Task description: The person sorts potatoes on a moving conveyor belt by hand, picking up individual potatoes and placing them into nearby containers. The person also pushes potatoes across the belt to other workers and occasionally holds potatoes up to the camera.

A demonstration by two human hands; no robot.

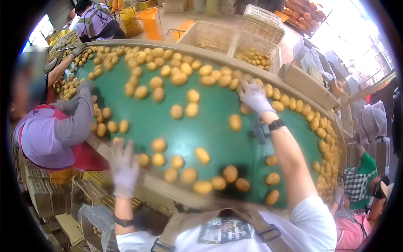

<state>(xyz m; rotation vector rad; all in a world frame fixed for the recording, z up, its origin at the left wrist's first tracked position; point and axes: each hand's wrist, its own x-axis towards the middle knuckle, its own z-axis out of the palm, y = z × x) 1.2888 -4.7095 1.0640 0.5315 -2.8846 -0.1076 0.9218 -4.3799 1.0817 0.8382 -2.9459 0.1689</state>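
Many yellow-brown potatoes [192, 110] lie scattered and in rows over a green conveyor belt [216, 130]. My left hand [124, 170], in a pale glove, is at the belt's near edge with its fingers stretched out and nothing in it. A potato [143, 159] sits just to its right. Across the belt, my right hand [255, 97], also gloved, reaches over the far row of potatoes. Its fingers look apart, slightly blurred, and they cover part of that row. One potato [245, 109] shows beside the palm.
Co-workers stand along the belt: a person in a red apron [50, 134] at left, others at lower right. Past the far rim [168, 45] are plastic crates [210, 35], one holding potatoes [254, 58]. A grey device [261, 132] is beside my right forearm.
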